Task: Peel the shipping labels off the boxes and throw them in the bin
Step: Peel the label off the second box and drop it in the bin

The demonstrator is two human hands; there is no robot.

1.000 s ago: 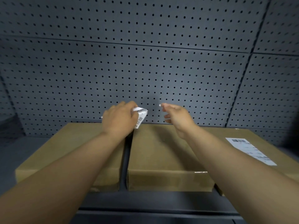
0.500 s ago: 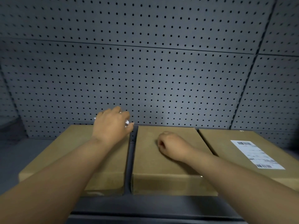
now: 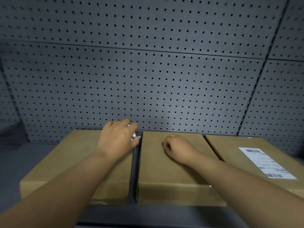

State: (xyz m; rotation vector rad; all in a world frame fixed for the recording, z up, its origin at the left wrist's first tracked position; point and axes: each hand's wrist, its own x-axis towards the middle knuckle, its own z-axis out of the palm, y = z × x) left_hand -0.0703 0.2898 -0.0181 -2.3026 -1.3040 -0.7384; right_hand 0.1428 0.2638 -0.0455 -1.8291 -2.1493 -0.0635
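Observation:
Three flat cardboard boxes lie side by side on a dark shelf. My left hand [image 3: 117,139] hovers over the far right corner of the left box [image 3: 65,163] and grips a crumpled white label [image 3: 133,136], of which only a small scrap shows between the fingers. My right hand [image 3: 178,148] rests on top of the middle box [image 3: 156,176] with its fingers curled under, holding nothing that I can see. The right box [image 3: 233,150] carries a white shipping label [image 3: 267,162] with barcodes, stuck flat on its top. No bin is in view.
A grey pegboard wall [image 3: 151,79] rises directly behind the boxes. A narrow dark gap [image 3: 134,170] separates the left and middle boxes. The shelf's front edge [image 3: 148,216] runs along the bottom, and bare shelf surface [image 3: 14,162] lies left of the boxes.
My right hand dropped from mid-air onto the middle box and curled its fingers. My left hand closed tighter round the crumpled label, which now barely shows.

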